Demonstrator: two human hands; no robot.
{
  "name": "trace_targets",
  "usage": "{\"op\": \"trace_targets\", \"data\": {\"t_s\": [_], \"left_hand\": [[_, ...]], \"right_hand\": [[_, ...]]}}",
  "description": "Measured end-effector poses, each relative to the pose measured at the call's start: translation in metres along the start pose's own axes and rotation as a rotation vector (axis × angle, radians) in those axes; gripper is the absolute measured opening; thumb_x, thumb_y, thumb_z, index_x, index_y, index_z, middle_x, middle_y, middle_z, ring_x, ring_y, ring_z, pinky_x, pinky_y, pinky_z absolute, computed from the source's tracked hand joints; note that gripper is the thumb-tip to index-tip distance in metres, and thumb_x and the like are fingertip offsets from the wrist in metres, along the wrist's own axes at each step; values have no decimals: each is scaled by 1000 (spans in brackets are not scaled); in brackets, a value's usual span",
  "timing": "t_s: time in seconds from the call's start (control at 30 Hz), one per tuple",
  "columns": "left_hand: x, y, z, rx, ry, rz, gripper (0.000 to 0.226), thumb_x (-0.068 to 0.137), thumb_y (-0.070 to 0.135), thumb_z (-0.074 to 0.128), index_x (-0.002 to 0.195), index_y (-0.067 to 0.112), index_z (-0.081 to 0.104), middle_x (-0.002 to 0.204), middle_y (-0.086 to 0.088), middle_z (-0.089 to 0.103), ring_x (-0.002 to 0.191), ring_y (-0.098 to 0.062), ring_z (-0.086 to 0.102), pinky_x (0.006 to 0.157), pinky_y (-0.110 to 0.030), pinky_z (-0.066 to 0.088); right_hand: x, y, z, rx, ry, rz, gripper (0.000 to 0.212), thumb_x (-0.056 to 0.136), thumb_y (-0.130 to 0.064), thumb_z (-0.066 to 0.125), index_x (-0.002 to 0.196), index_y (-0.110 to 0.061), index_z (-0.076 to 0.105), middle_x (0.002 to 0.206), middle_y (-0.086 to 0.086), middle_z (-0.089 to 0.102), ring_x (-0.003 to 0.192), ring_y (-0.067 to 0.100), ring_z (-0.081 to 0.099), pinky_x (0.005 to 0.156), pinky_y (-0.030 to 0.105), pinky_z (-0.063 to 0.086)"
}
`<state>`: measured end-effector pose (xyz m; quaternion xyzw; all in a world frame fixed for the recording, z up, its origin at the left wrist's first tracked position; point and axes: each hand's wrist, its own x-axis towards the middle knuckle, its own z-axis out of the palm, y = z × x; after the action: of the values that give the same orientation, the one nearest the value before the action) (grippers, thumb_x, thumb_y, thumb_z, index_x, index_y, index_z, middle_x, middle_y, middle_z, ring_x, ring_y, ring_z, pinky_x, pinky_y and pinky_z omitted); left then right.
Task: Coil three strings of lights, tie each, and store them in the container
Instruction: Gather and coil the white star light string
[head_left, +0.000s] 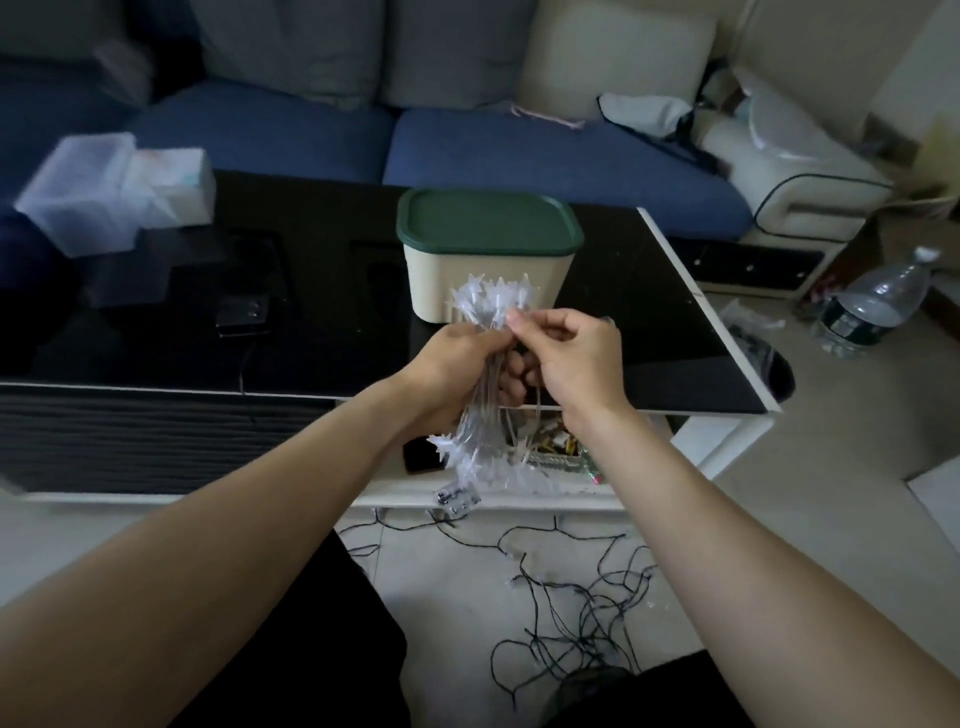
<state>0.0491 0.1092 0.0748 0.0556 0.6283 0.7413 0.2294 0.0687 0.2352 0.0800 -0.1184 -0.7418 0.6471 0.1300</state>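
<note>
Clear-wired star lights (485, 374) are gathered into a long coiled bundle held upright above the near edge of the black glass table (322, 312). The left hand (452, 369) grips the bundle around its middle, fingers curled round the strands, with white star bulbs fanning out above the fist and more hanging in a cluster below it. The right hand (566, 353) pinches a strand near the top of the bundle between thumb and forefinger, its other fingers loosely bent. A small clear battery box (457, 500) dangles at the bottom end of the bundle, just above the floor. Behind the hands, on the table, stands the cream container (485, 283), with its green lid (485, 221) on. A second string of lights with dark wire (576, 587) lies loose and tangled on the pale floor between the person's knees. At the far left of the table sits a clear plastic box (85, 195), blurred, with a tissue pack (174, 184) beside it. A dark flat device (241, 312) rests on the glass to the left of the container. On the floor to the right of the table lies a plastic water bottle (878, 304) on its side. A blue sofa (519, 150) with grey cushions runs along the far side.
</note>
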Motion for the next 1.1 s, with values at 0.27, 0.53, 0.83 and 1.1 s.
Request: {"op": "trace_targets", "data": {"t_s": [0.27,0.53,0.83,1.1], "left_hand": [[18,-9,-14,28,188,2,39,107,22,35,73,8,49,57,-5,39,42,-14,38,47,-30,37],[39,-18,-8,190,316,68,43,105,35,42,71,10,50,61,-3,51,63,-21,51,64,-37,47],[44,-7,-20,-113,382,113,37,109,27,34,86,5,54,64,-9,63,56,-20,64,63,-35,55],[31,-6,-24,-312,402,112,36,109,28,35,83,8,49,59,-3,63,63,-28,63,75,-45,54]], "right_hand": [[7,-2,18,-364,-254,-146,36,97,-6,61,130,-19,66,95,-10,67,69,-5,67,61,5,49],[17,10,6,-623,-527,-146,80,96,-13,63,158,-37,18,113,2,48,76,5,58,65,12,45],[42,9,-23,-429,-599,-64,25,88,-36,72,90,-13,64,66,4,69,55,13,63,59,30,53],[56,21,-37,-300,-764,-20,36,77,-41,72,96,-10,71,106,6,72,97,27,69,92,43,58]]}}
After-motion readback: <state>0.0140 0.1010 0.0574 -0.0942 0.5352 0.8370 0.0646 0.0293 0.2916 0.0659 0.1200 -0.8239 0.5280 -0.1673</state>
